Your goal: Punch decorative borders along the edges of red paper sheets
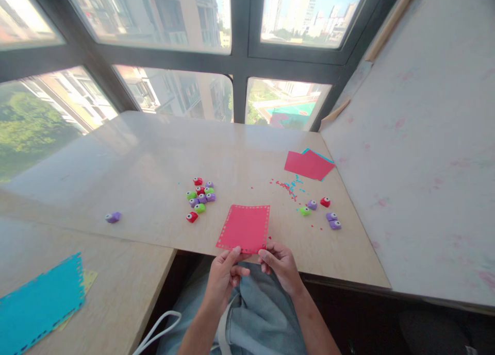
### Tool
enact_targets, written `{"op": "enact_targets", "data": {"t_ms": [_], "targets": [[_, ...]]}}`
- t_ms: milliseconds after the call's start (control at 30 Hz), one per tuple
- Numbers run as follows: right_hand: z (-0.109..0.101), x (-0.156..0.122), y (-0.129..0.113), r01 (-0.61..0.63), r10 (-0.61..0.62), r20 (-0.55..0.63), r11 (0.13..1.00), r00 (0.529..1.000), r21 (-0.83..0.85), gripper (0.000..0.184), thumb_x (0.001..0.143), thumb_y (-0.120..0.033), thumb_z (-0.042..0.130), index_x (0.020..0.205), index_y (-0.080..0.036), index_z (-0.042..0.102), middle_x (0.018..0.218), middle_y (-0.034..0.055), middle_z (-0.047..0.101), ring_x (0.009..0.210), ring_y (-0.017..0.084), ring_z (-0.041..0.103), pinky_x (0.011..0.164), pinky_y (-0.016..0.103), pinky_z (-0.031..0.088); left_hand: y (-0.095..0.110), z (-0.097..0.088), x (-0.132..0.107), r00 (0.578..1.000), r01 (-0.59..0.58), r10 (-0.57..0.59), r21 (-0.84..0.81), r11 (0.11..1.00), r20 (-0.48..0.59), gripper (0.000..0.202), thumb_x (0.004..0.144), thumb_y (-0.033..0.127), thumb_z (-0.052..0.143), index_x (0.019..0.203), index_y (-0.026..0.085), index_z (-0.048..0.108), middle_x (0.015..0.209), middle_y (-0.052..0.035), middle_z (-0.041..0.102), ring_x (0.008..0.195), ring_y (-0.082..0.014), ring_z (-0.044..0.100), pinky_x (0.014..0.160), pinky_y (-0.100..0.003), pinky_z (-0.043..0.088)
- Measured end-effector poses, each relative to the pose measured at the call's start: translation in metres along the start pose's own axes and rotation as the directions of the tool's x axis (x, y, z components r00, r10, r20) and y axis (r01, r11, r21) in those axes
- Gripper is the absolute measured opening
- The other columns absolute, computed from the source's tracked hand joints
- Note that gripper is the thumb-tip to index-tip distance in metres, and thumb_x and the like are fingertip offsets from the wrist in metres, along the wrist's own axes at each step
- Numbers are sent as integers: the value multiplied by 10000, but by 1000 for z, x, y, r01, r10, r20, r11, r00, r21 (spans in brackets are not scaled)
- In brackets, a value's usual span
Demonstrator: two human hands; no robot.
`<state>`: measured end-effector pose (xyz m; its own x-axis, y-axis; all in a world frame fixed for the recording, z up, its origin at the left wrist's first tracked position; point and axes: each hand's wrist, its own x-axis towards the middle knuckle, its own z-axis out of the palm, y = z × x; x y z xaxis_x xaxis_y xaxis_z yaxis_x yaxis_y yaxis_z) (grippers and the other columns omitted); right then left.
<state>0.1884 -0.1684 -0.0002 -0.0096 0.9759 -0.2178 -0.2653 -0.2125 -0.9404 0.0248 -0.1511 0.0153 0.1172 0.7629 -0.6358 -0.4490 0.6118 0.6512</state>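
A red sheet of paper (pixel 244 227) with small punched shapes along its edges is held over the table's front edge. My left hand (pixel 228 272) pinches its near edge between thumb and fingers. At the near right corner, my right hand (pixel 280 265) grips the same sheet. Beyond it to the left sits a cluster of small craft punches (pixel 201 198) in red, green and purple. More punches (pixel 333 221) stand to the right, near red and blue punched-out bits (pixel 291 187).
Red and blue paper sheets (pixel 309 164) lie by the right wall. One purple punch (pixel 113 217) stands alone at the left. A blue sheet with punched edges (pixel 42 303) rests on yellow paper (pixel 89 280) at the lower left. A white cord (pixel 158 324) hangs near my lap. Windows border the back.
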Motion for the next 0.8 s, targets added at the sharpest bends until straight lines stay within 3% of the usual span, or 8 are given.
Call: {"op": "enact_targets", "data": {"t_ms": [133,300,500,800], "targets": [[-1,1,0,-22,22,-1,999,1000,-23,356,750,-520,760,749,-171,686,624,8,673,445,81,547,429,187,406,3,-3,1,991,-99,93,-63,993,-99,467,519,438,901,733,110,647,738,-81,749,439,-114,647,288,-110,303],[0,-1,-5,-28,31,30,996,999,-90,396,743,-551,752,703,-165,676,595,10,649,458,92,542,449,201,404,8,-3,-1,976,-184,181,-12,983,-123,445,542,450,889,713,107,663,722,-72,743,454,-113,648,306,-117,331],[-1,-3,-3,8,-8,4,998,1000,-62,408,823,-549,684,680,-171,628,528,-23,569,447,74,479,456,194,361,15,-4,-4,976,-199,209,130,971,-65,476,574,540,849,677,110,672,507,-47,663,411,-113,601,336,-135,357],[4,4,-2,-52,55,-131,998,990,28,404,797,-535,716,676,-166,605,499,-53,498,399,39,362,395,183,226,15,-16,-1,954,-293,295,333,896,47,495,674,604,764,682,118,668,537,-84,690,427,-114,574,414,-179,422]]}}
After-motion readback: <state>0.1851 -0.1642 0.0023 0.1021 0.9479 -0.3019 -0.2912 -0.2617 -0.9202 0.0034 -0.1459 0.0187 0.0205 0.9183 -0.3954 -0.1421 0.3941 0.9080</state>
